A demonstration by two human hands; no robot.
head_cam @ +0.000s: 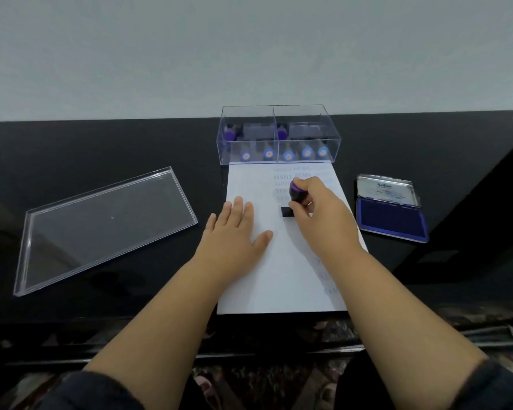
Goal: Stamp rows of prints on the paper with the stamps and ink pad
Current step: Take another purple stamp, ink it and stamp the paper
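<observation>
While the left hand (234, 229) lies flat, fingers straight, pinning the paper (279, 279) to the worktop (101, 149), the right hand (320, 214), fingers clamped round the stamp (296, 196) set mid-sheet, should press straight down, level, then lift cleanly to avoid smearing.

We have one view only, head-mounted. It looks forward and down, close over the table's (101, 143) near edge.
</observation>
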